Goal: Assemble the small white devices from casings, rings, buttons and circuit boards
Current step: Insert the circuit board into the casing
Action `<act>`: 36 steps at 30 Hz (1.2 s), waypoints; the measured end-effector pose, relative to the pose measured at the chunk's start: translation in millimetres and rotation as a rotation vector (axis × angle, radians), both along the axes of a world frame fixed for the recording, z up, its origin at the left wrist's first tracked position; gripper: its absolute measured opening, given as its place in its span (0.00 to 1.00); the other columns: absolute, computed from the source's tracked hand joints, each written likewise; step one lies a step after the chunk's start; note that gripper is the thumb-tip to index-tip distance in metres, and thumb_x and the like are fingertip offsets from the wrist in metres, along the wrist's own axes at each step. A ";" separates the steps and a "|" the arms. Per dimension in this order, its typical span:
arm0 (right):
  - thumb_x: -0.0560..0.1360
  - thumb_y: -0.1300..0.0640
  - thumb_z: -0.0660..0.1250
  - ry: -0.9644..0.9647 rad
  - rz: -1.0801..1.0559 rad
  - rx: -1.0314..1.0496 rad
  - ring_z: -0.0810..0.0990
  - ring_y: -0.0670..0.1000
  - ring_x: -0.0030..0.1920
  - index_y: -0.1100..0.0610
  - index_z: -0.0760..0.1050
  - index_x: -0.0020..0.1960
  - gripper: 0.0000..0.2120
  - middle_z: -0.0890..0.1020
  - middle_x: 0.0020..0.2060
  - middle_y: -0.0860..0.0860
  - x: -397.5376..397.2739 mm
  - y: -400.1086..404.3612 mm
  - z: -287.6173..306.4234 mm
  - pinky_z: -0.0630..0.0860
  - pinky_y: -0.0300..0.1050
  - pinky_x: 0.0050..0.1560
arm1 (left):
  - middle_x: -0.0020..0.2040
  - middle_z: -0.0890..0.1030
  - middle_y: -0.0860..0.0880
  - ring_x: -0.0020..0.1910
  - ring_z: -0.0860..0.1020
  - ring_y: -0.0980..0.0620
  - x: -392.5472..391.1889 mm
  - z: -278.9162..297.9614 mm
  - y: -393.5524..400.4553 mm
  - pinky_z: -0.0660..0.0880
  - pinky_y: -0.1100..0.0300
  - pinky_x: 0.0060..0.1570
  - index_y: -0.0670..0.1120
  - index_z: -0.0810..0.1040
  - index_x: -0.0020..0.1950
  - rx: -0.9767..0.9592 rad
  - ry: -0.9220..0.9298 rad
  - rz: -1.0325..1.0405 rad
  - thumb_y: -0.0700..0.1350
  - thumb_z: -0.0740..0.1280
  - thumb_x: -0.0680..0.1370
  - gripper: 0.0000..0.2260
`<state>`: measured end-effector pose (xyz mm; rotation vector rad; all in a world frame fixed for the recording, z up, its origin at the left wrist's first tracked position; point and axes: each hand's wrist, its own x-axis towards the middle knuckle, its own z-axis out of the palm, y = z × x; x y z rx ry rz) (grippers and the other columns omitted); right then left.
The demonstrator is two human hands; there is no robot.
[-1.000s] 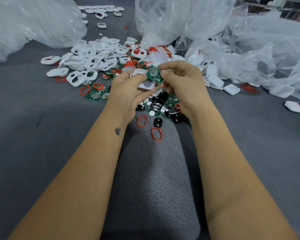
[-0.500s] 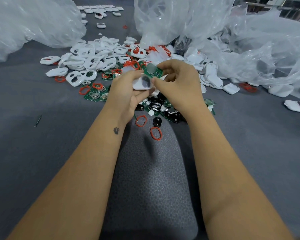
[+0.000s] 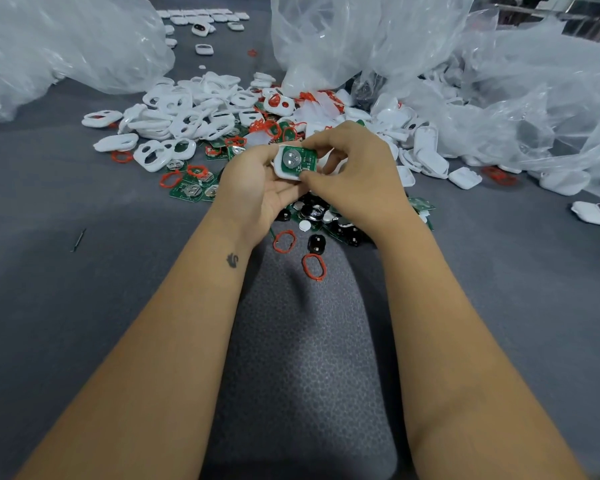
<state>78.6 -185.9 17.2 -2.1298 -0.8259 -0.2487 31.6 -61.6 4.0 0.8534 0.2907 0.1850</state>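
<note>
green circuit board sits face up in a white casing, and the pair is held up over the grey table between both hands. the left hand cradles the casing from below and from its left side, palm turned up, fingers curled round the white shell. the right hand comes in from the other side, thumb and fingers curled and pinching the board's right edge against the casing. whether the board is fully seated or only resting on the rim i can't quite tell from here, since the fingers cover that edge.

under the hands lies a scatter of black buttons and more green boards, mostly hidden by the wrists. two loose red rings lie nearer the person, just beside the buttons, on a darker textured strip that runs down the middle of the table. beyond the hands spreads a heap of white casing fronts with oval openings, mixed with red rings, and a few spare boards lie at its near edge. off to the right sit closed white shells and one finished device well apart from the rest. crumpled clear plastic bags stand at the back.
</note>
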 end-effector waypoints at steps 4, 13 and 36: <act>0.68 0.62 0.73 -0.009 -0.001 -0.024 0.74 0.44 0.38 0.54 0.81 0.53 0.15 0.77 0.45 0.49 -0.4 1.0 0.1 0.69 0.30 0.42 | 0.60 0.79 0.33 0.50 0.82 0.41 -0.5 0.3 -0.1 0.82 0.52 0.48 0.31 0.73 0.65 -0.008 -0.001 0.001 0.37 0.55 0.82 0.16; 0.68 0.61 0.73 -0.019 0.001 -0.024 0.74 0.44 0.40 0.53 0.82 0.55 0.15 0.77 0.46 0.50 0.0 2.1 -0.4 0.71 0.35 0.45 | 0.58 0.79 0.34 0.53 0.81 0.40 -0.8 0.8 -0.1 0.81 0.51 0.52 0.31 0.73 0.63 0.015 -0.002 -0.013 0.38 0.54 0.82 0.16; 0.72 0.61 0.69 0.156 -0.028 0.223 0.73 0.43 0.37 0.49 0.79 0.57 0.15 0.76 0.41 0.46 -0.8 4.5 -1.5 0.72 0.34 0.43 | 0.42 0.85 0.43 0.44 0.85 0.47 3.1 -5.0 1.7 0.81 0.57 0.44 0.39 0.78 0.51 0.152 -0.100 0.053 0.32 0.59 0.81 0.09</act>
